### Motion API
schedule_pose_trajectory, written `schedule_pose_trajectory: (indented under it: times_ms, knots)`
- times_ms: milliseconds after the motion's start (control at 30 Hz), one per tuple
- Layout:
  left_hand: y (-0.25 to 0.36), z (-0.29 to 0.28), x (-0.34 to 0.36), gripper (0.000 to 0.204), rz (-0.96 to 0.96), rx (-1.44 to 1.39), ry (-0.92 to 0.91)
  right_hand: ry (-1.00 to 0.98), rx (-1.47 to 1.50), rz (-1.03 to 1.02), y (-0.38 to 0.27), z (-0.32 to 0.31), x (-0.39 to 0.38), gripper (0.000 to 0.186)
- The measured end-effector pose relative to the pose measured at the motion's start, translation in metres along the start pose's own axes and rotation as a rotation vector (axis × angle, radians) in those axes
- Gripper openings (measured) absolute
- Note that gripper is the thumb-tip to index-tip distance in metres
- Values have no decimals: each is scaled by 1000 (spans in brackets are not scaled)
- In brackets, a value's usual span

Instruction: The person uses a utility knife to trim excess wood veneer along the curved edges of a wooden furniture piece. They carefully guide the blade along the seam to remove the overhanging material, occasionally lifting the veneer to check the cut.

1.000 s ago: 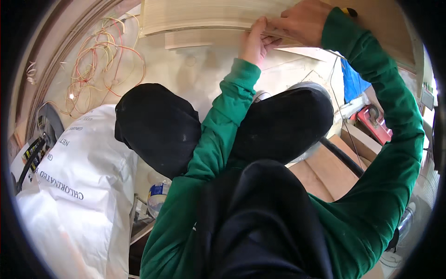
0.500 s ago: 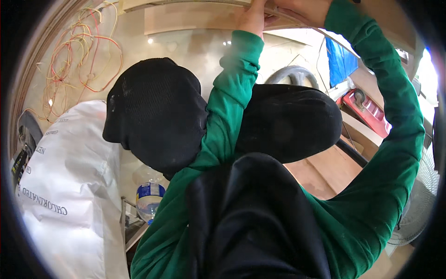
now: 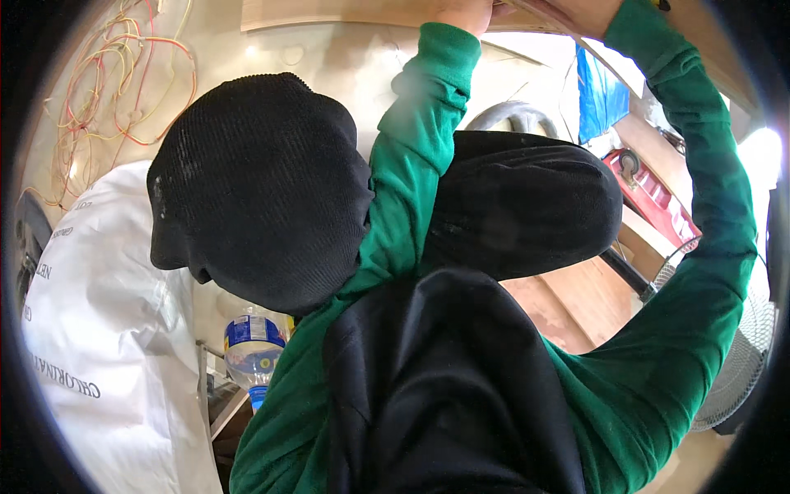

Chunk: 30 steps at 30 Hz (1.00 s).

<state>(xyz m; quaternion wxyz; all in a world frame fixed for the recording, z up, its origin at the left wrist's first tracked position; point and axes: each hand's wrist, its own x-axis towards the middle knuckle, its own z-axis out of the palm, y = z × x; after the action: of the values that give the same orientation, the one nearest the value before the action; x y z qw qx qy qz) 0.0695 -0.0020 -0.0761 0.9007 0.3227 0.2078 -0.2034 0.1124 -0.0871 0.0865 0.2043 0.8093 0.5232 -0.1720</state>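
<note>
My left hand (image 3: 466,14) reaches to the top edge of the view, beside the edge of a wooden panel (image 3: 329,14). Only the wrist and back of that hand show; the fingers are cut off. My right hand (image 3: 586,15) is at the upper right, next to a curved wooden edge (image 3: 539,12), its fingers also out of sight. Whether either hand grips the wood cannot be seen. Green sleeves cover both arms, and the left forearm passes between my bent, black-clad knees.
A large white sack (image 3: 115,329) stands at the left, near an upside-down plastic bottle (image 3: 251,350). Loose red and yellow wires (image 3: 123,78) lie beyond it. To the right are a blue sheet (image 3: 601,95), a red cart (image 3: 654,193) and a fan (image 3: 745,354).
The view has shifted, so both hands and the wooden panel sit higher and are cut off more. My left knee appears larger and further left.
</note>
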Motion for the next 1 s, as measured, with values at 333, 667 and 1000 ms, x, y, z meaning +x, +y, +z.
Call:
schedule_pose_trajectory:
  times_ms: [333,667,1000]
  knots:
    - [-5,8,1,35,47,-125,-72,-89,-61,62,-7,-24,2,17]
    - [-5,9,2,36,46,-146,-106,-21,71,42,-5,-23,6,13]
    - [-4,10,1,38,80,-26,-75,-42,47,53,-4,-24,4,10]
